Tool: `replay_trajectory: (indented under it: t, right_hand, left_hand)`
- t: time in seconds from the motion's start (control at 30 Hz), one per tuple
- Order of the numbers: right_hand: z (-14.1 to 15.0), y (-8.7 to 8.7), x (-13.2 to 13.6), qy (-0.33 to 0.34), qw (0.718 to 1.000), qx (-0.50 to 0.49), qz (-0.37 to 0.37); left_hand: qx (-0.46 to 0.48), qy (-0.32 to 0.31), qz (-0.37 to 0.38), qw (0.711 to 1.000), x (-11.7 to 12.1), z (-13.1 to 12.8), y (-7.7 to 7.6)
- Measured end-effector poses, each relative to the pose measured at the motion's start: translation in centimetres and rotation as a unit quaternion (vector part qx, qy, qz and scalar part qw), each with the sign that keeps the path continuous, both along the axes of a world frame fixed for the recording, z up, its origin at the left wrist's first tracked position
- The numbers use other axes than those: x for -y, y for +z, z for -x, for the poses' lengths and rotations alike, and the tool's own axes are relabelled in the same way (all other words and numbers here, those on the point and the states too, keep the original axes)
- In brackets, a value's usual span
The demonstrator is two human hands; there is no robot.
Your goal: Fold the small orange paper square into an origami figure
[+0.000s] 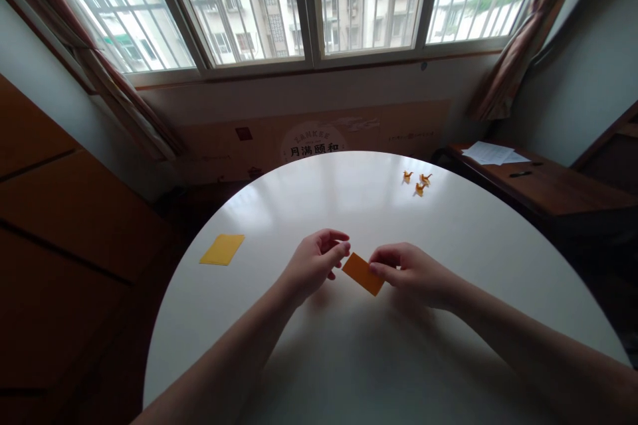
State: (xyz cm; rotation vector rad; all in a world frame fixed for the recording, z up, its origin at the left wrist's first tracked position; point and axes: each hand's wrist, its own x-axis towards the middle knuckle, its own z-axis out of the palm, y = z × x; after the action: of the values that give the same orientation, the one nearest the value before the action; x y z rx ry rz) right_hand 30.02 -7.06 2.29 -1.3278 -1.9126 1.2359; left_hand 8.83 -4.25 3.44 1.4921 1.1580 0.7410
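Observation:
Above the white round table [209, 345], my right hand [411, 272] pinches an orange sheet of paper [363, 273] between thumb and fingers at its right side. The paper is a rectangle, tilted, and looks folded in half. Just left of it is my left hand [319, 262], its fingers curved and apart, with nothing seen between them. The left fingertips come close to the paper's upper left corner; whether they touch it I cannot tell.
A stack of yellow paper squares [222, 250] lies at the table's left side. Three small folded paper birds [420, 190] stand near the far right edge. Beyond, a brown wooden desk [563, 186] holds white sheets [493, 153] and a dark pen [521, 174]. Barred windows [309, 6] are ahead.

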Motion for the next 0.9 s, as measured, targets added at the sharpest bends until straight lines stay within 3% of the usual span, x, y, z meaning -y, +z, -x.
replay_trajectory:
  t: [0.13,0.3,0.37,0.5,0.67,0.77,0.8,0.9]
  right_hand:
    - [0.0,0.3,0.4,0.045,0.992,0.113,-0.044]
    - [-0.4,0.7,0.5,0.004,0.976,0.179,-0.125]
    - [-0.7,0.8,0.3,-0.003,0.973,0.172,-0.152]
    - [-1.3,0.7,-0.1,0.058,0.971,0.140,-0.184]
    - [-1.7,-0.3,-0.5,0.113,0.967,0.131,-0.189]
    - [-1.9,-0.8,-0.8,0.130,0.966,0.126,-0.187]
    - [-1.9,-0.9,-0.9,0.132,0.965,0.129,-0.185]
    - [-1.9,-0.9,-0.9,0.131,0.964,0.148,-0.180]
  left_hand:
    - [-0.129,-0.070,-0.097,0.984,0.3,0.3,0.0]
    - [-0.264,-0.132,-0.276,0.915,1.1,0.5,0.9]
    - [-0.291,-0.189,-0.302,0.888,1.2,0.6,1.4]
    - [-0.367,-0.265,-0.323,0.831,2.2,0.6,2.6]
    - [-0.394,-0.329,-0.359,0.780,6.6,-1.0,3.6]
    - [-0.443,-0.376,-0.376,0.721,9.1,-2.1,2.5]
    - [-0.461,-0.361,-0.389,0.711,9.6,-2.4,1.8]
    - [-0.484,-0.300,-0.415,0.710,10.0,-2.7,-0.3]
